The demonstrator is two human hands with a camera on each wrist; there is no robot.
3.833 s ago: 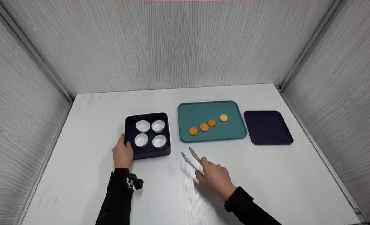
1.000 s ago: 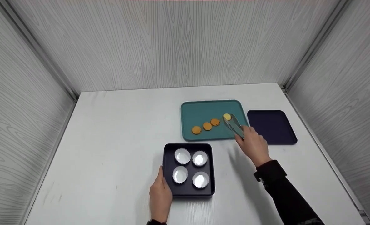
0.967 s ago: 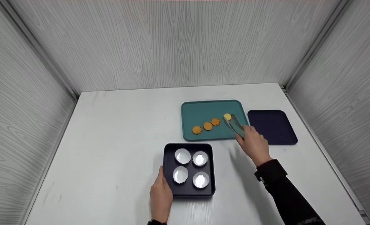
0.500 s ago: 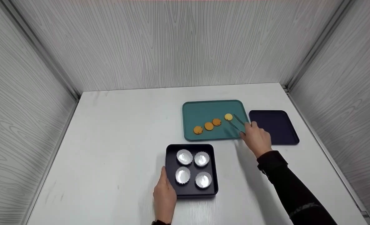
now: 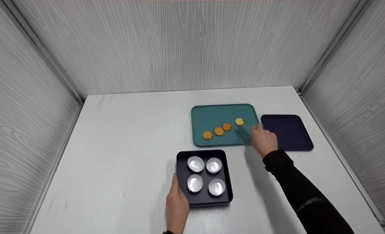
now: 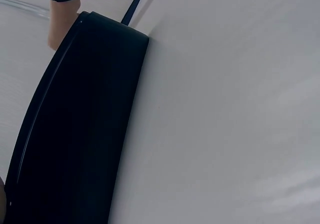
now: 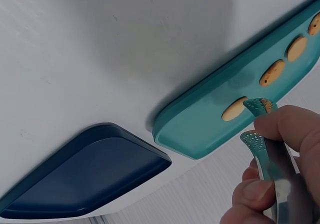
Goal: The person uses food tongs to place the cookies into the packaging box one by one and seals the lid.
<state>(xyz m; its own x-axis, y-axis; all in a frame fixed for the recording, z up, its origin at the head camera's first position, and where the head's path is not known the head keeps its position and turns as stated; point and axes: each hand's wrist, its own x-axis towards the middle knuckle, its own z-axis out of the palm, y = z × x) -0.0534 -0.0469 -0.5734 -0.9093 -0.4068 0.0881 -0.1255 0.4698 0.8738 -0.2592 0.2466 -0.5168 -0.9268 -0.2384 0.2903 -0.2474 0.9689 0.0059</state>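
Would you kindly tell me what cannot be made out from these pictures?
Head view: the right hand hides the grip end of the tongs and the near left corner of the navy tray.
Head view: the left hand and navy box hide whether any fingers reach beneath it.
Left wrist view: the box's wall hides the white cups.
Right wrist view: the right edge cuts off one cookie.

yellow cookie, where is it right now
In the head view, the yellow cookie sits on the right half of the teal tray, just right of the three orange cookies.
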